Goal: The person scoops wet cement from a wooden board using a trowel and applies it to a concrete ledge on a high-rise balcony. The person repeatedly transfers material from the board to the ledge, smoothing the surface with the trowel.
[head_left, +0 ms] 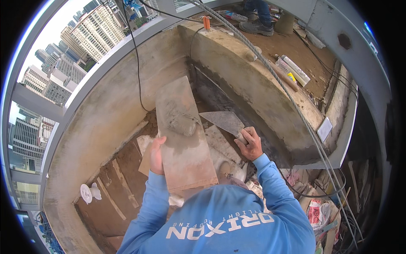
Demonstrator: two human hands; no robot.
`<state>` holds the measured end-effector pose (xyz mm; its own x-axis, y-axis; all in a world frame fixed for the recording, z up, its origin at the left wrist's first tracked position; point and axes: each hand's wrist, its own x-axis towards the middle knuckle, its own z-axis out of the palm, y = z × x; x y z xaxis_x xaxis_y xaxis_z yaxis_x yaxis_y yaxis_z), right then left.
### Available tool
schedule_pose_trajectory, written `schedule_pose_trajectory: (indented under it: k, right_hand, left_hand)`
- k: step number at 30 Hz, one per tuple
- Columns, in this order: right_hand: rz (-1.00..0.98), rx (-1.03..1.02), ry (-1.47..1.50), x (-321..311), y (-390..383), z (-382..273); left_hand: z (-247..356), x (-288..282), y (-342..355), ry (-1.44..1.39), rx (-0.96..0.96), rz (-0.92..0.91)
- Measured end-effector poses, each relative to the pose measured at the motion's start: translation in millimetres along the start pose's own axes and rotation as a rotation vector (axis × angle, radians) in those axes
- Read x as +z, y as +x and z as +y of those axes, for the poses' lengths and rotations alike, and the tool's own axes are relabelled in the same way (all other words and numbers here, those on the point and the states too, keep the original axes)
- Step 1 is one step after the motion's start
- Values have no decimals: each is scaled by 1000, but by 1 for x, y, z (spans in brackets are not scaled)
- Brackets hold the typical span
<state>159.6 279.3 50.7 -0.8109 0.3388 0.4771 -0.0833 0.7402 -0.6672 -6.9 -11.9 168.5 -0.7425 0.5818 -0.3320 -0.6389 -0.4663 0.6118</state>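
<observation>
Tall buildings (95, 36) rise beyond the concrete wall (110, 89) at your left. Your left hand (157, 155) holds the left edge of a flat board (188, 163), most of its fingers hidden; the board lies before your chest, carrying a grey mortar heap (179, 118). Your right hand (250, 144) is wrapped round the handle of a trowel (222, 122), its tip at the board's right edge. Expect a stiff board, weighed down by soft, slippery mortar; grip its cleaner side edges.
</observation>
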Motion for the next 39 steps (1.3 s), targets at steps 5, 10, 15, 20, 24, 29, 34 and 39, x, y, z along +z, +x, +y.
schedule_pose_trajectory:
  k: [5, 10, 15, 20, 24, 29, 34, 39]
  right_hand:
    - [-102, 35, 22, -59, 23, -50]
    - [-303, -36, -63, -81, 44, -80]
    - [-227, -87, -20, -40, 68, -72]
    - [-213, -223, 35, 3, 92, -82]
    - [-163, -240, 138, 43, 103, -103]
    - [30, -198, 146, 88, 107, -127]
    - [174, -3, -21, 107, 69, -121]
    - [224, 186, -205, 122, 11, -92]
  left_hand:
    - [17, 11, 9, 30, 159, -14]
    - [35, 38, 6, 140, 393, -50]
    - [35, 29, -1, 296, 458, -83]
    - [54, 0, -28, 460, 438, -77]
    - [67, -25, -53, 633, 396, -89]
    - [71, -87, -69, 531, 311, -67]
    - [89, -152, -89, 249, 410, 79]
    - [113, -202, -102, 212, 424, 179]
